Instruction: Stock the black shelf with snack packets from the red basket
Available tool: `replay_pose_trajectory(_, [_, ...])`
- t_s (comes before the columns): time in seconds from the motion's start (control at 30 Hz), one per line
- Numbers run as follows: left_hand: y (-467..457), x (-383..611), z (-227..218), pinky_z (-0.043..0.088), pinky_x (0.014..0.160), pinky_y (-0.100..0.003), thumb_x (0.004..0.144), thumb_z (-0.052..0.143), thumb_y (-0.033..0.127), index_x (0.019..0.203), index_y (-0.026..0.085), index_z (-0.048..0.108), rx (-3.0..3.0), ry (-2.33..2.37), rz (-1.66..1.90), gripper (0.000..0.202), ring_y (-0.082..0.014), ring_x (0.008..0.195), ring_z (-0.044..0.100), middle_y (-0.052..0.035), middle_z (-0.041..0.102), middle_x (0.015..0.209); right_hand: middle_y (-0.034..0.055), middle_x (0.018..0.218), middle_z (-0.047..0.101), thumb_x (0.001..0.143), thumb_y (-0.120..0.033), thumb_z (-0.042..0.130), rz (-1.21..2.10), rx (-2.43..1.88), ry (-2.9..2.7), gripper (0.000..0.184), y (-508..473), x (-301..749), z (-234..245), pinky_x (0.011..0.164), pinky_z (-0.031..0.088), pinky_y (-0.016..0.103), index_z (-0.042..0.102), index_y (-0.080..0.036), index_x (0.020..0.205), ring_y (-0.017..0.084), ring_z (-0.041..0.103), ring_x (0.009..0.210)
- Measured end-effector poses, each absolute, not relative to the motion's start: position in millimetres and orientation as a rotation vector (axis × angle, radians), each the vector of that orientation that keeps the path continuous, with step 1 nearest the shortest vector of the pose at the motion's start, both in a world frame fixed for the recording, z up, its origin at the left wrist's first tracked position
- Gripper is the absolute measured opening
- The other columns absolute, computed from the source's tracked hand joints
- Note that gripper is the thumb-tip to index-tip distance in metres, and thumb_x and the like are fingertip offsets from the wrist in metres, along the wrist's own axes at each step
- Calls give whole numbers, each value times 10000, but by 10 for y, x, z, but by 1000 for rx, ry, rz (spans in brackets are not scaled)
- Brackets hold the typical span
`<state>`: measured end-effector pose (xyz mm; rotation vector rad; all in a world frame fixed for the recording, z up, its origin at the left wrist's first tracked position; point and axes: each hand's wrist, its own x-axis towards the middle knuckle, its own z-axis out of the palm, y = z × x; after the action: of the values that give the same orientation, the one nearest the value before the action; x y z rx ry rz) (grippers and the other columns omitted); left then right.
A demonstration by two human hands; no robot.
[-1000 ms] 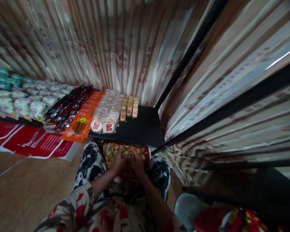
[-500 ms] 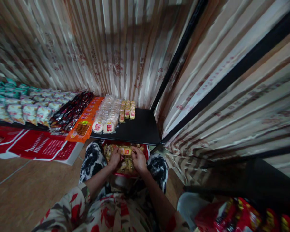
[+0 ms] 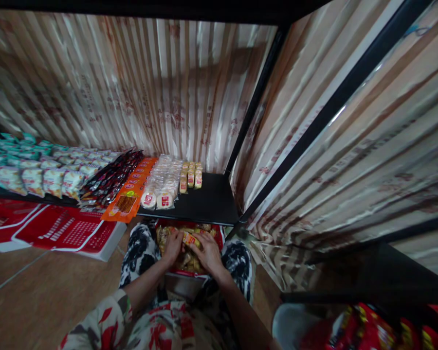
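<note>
Between my knees sits a red box (image 3: 222, 236) filled with yellow-wrapped snack packets (image 3: 191, 265). Over it, my left hand (image 3: 173, 248) and my right hand (image 3: 209, 253) are both closed on one small yellow snack packet (image 3: 191, 238) with a red and orange label. The packet tilts down to the right, its ends partly covered by my fingers. On the black shelf (image 3: 215, 197) just ahead, similar yellow packets (image 3: 191, 180) stand in short rows. Left of these lie clear packs of round white cakes (image 3: 165, 199).
Further left on the shelf are an orange snack pack (image 3: 127, 203), dark packets (image 3: 105, 182) and white-and-teal packets (image 3: 32, 180). Red printed bags (image 3: 62, 228) lie below. Black frame posts (image 3: 253, 102) and a striped curtain (image 3: 190, 97) enclose the shelf. Red packets (image 3: 372, 330) are at lower right.
The packet between my hands has turned from level to tilted, and my right hand has shifted over its right end. The view has tipped up slightly, bringing a black upper bar into sight.
</note>
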<state>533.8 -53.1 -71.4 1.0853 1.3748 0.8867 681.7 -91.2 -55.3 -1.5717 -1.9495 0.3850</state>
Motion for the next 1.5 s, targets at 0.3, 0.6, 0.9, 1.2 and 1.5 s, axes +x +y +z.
replay_pose_trajectory(0.3, [-316,5325,-620,347,502,-224,806,394,501,587,202,463,1348,1470,883,377,-119,486,485,51,462,476,76,1098,644,796,-332,571,402,-1595,-1946,389,-777,6770,-600,930,429,377,584,-220,1168,236,570,1033])
replay_pose_trajectory(0.6, [86,5467,-341,445,544,-217,815,439,478,900,178,559,1163,1210,1015,334,-117,601,554,13,587,698,86,971,660,808,-367,513,453,-1676,-1596,355,-234,6765,-457,715,497,285,609,-180,1093,195,611,841])
replay_pose_trajectory(0.9, [594,5638,-231,521,589,-220,832,453,338,1022,134,591,1121,1171,1101,311,-168,875,593,-104,609,1063,107,955,626,798,-393,501,404,-1703,-1398,391,616,6726,-444,683,485,293,588,-141,1084,197,569,804])
replay_pose_trajectory(1.2, [1012,5788,-240,305,1078,-354,826,472,206,1017,171,642,1294,1376,1136,258,-198,1205,465,-75,561,1247,123,935,591,734,-269,512,314,-1735,-1316,311,1215,6664,-558,773,452,353,586,-141,1007,230,537,836])
replay_pose_trajectory(1.5, [1126,5826,-265,249,1111,-372,822,481,211,1045,178,644,1335,1362,1084,278,-208,1280,399,-78,540,1290,111,1012,566,736,-171,400,431,-1635,-1195,424,1359,6612,-670,759,462,306,550,-175,1133,205,527,905])
